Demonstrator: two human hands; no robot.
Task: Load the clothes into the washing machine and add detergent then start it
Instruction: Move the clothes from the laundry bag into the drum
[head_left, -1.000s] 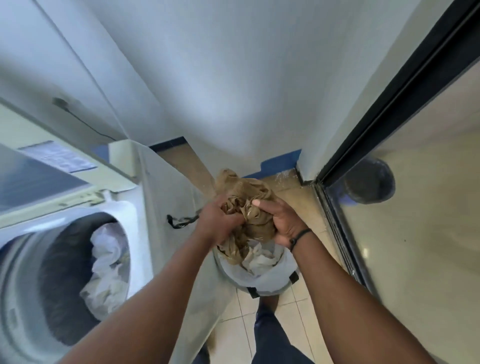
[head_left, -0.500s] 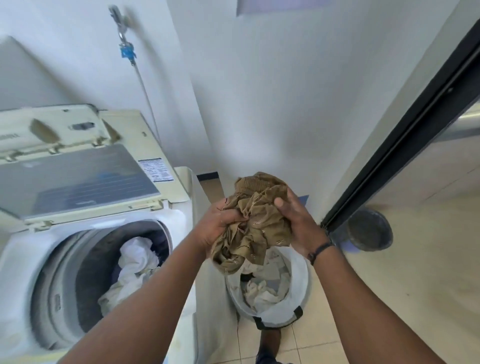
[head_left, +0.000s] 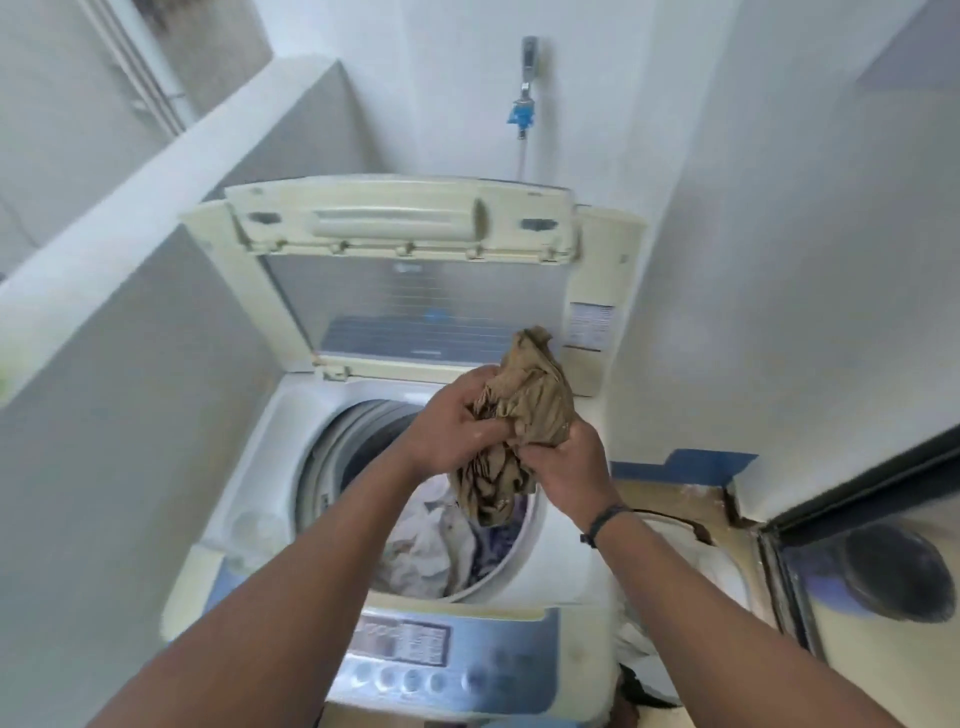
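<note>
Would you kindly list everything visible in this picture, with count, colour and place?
washing machine: one, cream-white, centre, lid up
lid: one, cream frame, grey window, raised behind drum
control panel: one, blue-grey, front edge
brown garment: one, tan, held above drum
clothes in drum: several, mostly white
tap: one, metal with blue part, back wall
laundry basket: one, white, right of machine
wristband: one, dark, right wrist
left hand: grips garment
right hand: grips garment

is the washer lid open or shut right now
Open. The cream top-loading washing machine's transparent-panelled lid is folded up at the back, leaving the drum exposed, with white clothes visible inside.
</note>
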